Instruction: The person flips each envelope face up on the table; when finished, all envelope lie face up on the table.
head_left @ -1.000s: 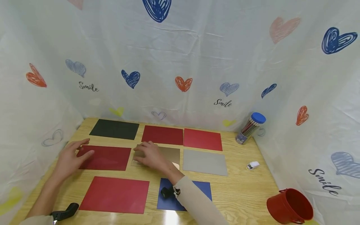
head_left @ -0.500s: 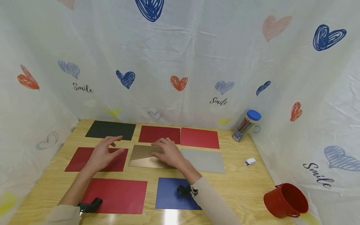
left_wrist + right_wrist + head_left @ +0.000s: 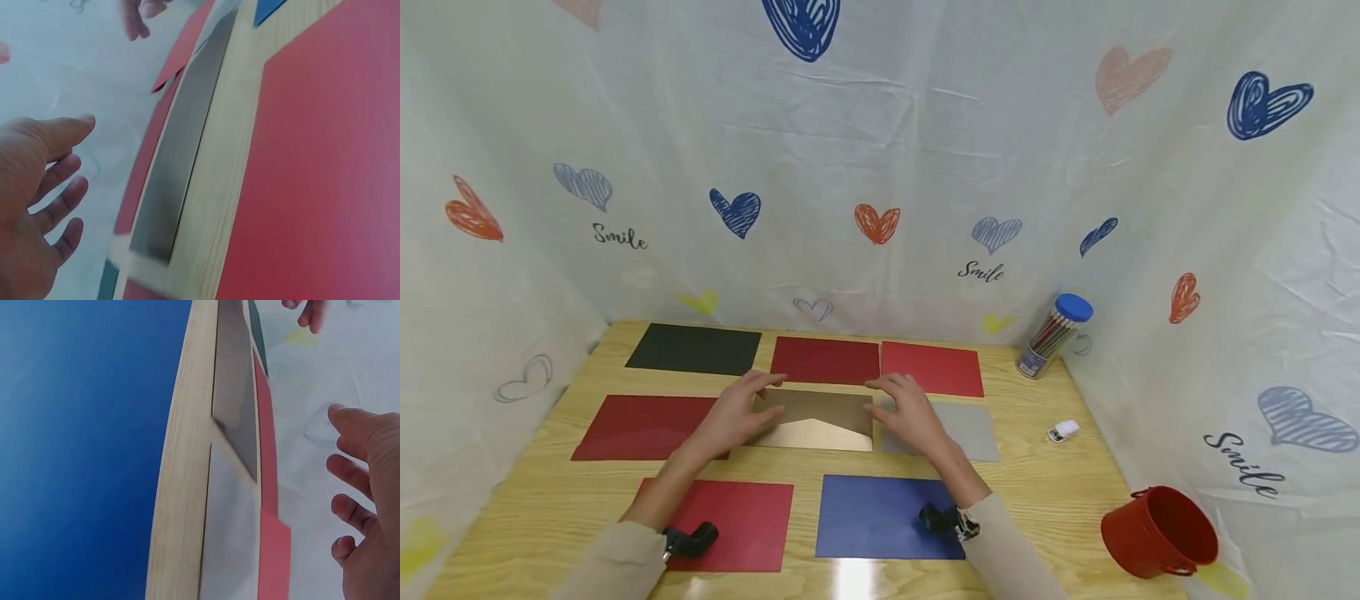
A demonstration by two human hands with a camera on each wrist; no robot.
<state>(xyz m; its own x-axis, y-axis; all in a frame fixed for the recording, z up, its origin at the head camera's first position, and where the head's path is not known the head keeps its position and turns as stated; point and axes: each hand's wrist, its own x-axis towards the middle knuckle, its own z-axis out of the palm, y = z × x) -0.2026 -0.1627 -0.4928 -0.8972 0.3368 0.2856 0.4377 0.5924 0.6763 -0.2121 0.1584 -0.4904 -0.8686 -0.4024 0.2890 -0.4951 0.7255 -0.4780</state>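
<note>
sheet of brown (image 3: 820, 421) lying between the left hand (image 3: 736, 419) and the right hand (image 3: 917, 421)

the sheet of brown rests flat in the middle of the wooden table (image 3: 1037, 492), its surface shiny, with a paler patch of reflection along the near side. the left hand hovers at its left edge, the right hand at its right edge. each has the thumb held wide of the fingers, the fingers slightly bent and a little parted, with nothing in the grasp; the wrist views show both raised clear of the sheets.

left of the sheet of brown is a dark red sheet (image 3: 632, 427), partly hidden behind the left hand; right of it is a grey sheet (image 3: 958, 433), with the right hand over its left part. along the back lie a blackish green sheet (image 3: 692, 348), a deep red sheet (image 3: 823, 360) and a bright red sheet (image 3: 931, 368), the last two side by side. nearer the person are a pinkish red sheet (image 3: 748, 517), beneath the left forearm, and a blue sheet (image 3: 872, 512), beneath the right wrist.

a blue-lidded jar of pencils (image 3: 1048, 343) stands at the back right corner, a small white bottle (image 3: 1063, 430) nearer, and a red bucket (image 3: 1138, 533) at the right. a heart-printed curtain (image 3: 925, 125) hangs behind.
</note>
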